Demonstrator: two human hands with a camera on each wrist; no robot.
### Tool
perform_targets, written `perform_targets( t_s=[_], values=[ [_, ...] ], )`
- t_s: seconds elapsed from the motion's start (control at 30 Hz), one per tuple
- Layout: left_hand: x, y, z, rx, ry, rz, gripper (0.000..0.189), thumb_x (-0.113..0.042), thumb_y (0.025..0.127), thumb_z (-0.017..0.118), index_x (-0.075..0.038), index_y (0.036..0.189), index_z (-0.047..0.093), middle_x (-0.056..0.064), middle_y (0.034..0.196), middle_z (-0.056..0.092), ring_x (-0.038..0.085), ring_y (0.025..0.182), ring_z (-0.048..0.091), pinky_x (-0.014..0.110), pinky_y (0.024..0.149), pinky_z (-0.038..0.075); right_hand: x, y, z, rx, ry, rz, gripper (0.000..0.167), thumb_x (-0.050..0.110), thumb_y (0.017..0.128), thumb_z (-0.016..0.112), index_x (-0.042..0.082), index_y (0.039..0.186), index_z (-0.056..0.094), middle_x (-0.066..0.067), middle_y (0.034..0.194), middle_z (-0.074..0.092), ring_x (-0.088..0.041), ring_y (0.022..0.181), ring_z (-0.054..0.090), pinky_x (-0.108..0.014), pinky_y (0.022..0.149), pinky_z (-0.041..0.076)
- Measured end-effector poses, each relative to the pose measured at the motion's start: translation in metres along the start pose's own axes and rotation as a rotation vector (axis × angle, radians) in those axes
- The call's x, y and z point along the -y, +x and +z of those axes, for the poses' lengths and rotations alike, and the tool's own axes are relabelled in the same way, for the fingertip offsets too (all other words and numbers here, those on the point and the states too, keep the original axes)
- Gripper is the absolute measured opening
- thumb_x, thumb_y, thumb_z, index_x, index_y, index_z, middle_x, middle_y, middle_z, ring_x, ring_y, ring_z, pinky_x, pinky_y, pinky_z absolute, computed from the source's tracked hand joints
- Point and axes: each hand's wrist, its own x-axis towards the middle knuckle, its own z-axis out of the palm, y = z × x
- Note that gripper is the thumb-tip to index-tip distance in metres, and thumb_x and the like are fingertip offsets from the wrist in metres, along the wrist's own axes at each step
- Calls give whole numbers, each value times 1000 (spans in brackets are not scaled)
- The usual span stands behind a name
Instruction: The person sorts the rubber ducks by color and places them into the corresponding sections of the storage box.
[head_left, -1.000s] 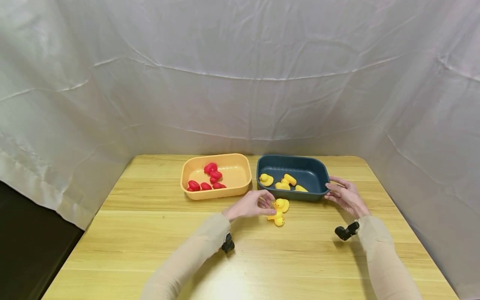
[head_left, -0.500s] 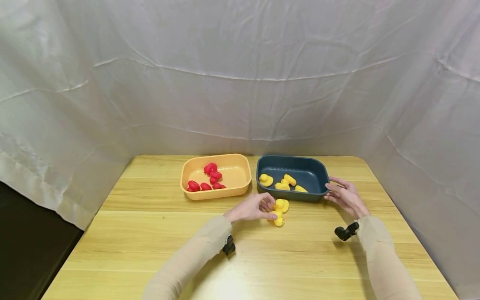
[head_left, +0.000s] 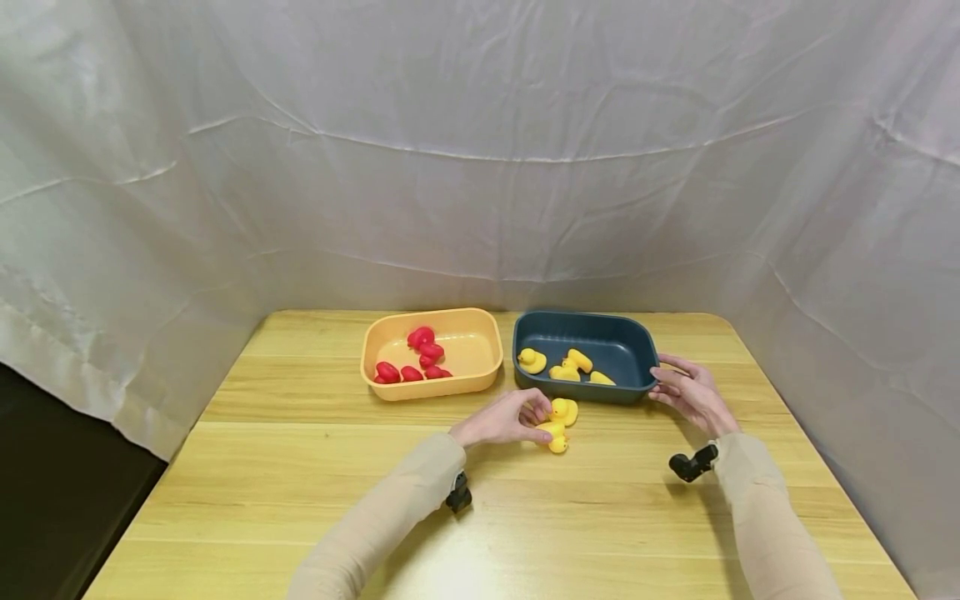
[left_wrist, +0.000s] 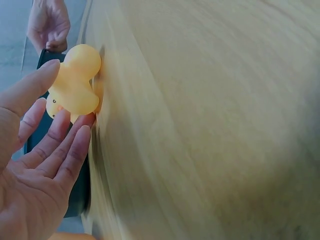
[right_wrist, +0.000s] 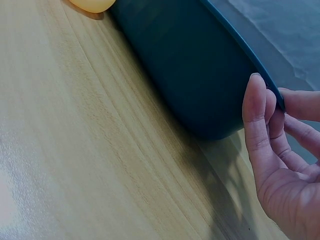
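My left hand (head_left: 510, 419) grips a yellow rubber duck (head_left: 557, 444) that lies on the table, thumb on its near side and fingers on its far side. A second rubber duck (head_left: 566, 411) sits directly beyond it; in the left wrist view the held duck (left_wrist: 82, 60) overlaps it. My right hand (head_left: 693, 396) holds the right end of the dark blue bin (head_left: 622, 396). In the right wrist view, its thumb presses the outer wall (right_wrist: 190, 75) and the fingers are at the rim. Several yellow rubber ducks (head_left: 534, 361) lie inside this bin.
Left of the blue bin stands a light orange bin (head_left: 431, 389) with several red rubber ducks (head_left: 422, 336) in it. Both bins are near the back edge of the wooden table (head_left: 570, 517). A pale curtain (head_left: 480, 208) hangs behind and along the sides.
My left hand has moved slightly right and its thumb and fingers have closed on the nearer yellow rubber duck. The right hand and both bins have stayed in place.
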Motion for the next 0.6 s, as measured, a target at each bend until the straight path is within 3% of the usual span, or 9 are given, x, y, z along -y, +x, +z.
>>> perform_targets(
  t_s=[0.33,0.6],
  values=[
    [-1,-1,1,-14,-59,6,39,-10,87,79,0,120,61,20,112,65,25,102,67,28,92,60,0,-1,0,-11,-9,6,57,3,101,58,-1,149,29,0,84,70,-11,69,68,-25,68,64],
    [-2,-2,0,-20,-94,-7,42,-8,86,79,0,122,59,17,116,63,23,103,67,26,92,59,1,-1,0,-18,-14,9,55,4,100,58,1,148,31,1,86,70,-11,69,68,-25,69,64]
  ],
)
